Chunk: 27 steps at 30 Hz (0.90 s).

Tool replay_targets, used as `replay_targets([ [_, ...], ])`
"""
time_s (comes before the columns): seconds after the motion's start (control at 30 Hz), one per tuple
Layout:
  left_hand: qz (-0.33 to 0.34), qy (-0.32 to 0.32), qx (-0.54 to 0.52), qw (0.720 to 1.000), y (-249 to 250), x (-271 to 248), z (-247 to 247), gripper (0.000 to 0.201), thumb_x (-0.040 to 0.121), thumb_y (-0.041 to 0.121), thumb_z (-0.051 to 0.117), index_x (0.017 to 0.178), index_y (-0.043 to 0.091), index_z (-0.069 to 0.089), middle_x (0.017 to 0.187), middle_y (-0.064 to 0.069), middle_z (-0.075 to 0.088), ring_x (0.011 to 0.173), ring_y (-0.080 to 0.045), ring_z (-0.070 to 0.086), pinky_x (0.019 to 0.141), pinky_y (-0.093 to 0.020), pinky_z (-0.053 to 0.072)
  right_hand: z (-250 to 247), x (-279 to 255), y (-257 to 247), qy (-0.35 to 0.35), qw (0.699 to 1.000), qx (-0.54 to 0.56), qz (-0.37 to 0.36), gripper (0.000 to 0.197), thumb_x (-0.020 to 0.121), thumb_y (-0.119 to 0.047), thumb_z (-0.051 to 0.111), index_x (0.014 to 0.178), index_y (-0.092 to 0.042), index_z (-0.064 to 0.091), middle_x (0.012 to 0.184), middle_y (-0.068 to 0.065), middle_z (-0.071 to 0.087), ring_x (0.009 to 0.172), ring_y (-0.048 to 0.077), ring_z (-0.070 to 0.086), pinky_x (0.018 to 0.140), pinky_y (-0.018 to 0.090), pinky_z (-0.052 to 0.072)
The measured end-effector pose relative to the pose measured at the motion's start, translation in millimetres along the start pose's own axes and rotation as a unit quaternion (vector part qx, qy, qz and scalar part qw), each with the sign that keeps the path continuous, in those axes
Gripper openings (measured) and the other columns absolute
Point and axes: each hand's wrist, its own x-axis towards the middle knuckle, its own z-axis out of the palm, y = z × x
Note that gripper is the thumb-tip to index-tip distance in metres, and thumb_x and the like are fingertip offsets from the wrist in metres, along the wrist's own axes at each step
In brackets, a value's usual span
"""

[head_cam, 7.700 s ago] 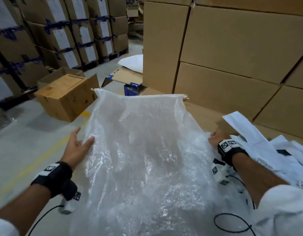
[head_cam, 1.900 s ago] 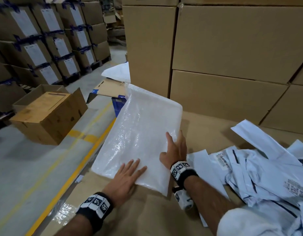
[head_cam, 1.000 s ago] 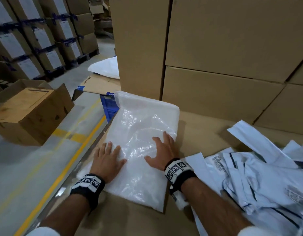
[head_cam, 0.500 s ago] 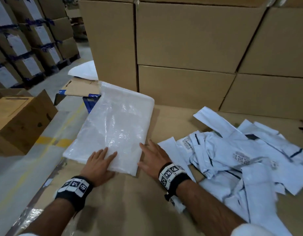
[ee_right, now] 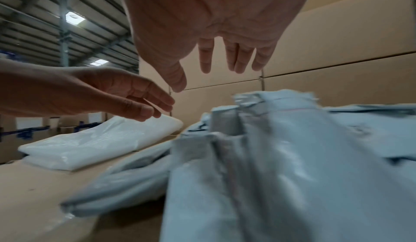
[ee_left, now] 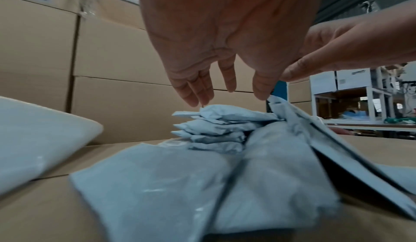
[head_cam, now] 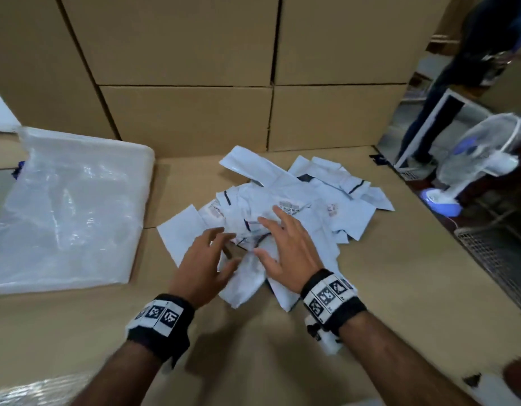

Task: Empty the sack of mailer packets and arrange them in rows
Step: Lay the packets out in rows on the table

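Both hands, left (head_cam: 205,266) and right (head_cam: 285,253), hover over the packets (head_cam: 297,206) heaped mid-worktop (head_cam: 385,288), fingers spread, each grip empty, likely to start sorting. Sack (head_cam: 69,206) lies folded flat at left, clearing room for rows.

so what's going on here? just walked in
A person is sorting mailer packets. The clear sack is already empty, folded flat on the cardboard surface to the left. The packets lie in a loose heap in the middle, not yet in rows. Both hands reach over the near edge of the heap: the left hand and right hand have fingers spread, neither with a grip on a packet yet.
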Motion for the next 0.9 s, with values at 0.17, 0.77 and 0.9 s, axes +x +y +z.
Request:
replay_targets([
  [0.17, 0.021, 0.003, -0.002, 1.0, 51, 27, 37, 0.052, 0.09, 0.056, 0.057, 0.134, 0.029, 0.05, 0.14, -0.001, 0.046, 0.124, -0.022, 0.049, 0.101, -0.037, 0.045, -36, -38, 87, 0.046, 0.997, -0.019, 0.06, 0.06, 0.087, -0.048, 0.066, 0.14, -0.022, 0.053, 0.153, 0.012, 0.042, 0.138, 0.031, 0.041, 0.112, 0.046, 0.038],
  [0.77, -0.024, 0.063, 0.07, 0.995, 124, 128, 104, 0.043, 0.092, 0.052, 0.05, 0.128, 0.03, 0.061, 0.133, -0.005, 0.058, 0.125, -0.026, 0.052, 0.102, -0.04, 0.042, -35, 10, 214, -0.07, 0.993, 0.08, 0.047, 0.094, 0.072, -0.077, 0.051, 0.155, -0.038, 0.027, 0.165, 0.013, 0.017, 0.154, 0.03, 0.013, 0.123, 0.057, 0.01],
  [0.9, -0.104, -0.003, 0.188, 0.977, 92, 154, 86, 0.094, 0.078, 0.069, 0.062, 0.154, 0.027, 0.026, 0.16, -0.018, 0.022, 0.147, -0.036, 0.019, 0.119, -0.049, 0.02, -14, 7, 215, -0.18, 0.983, -0.029, -0.021, 0.104, 0.067, -0.077, 0.063, 0.155, -0.045, 0.016, 0.167, 0.007, -0.002, 0.155, 0.03, 0.003, 0.123, 0.058, 0.004],
])
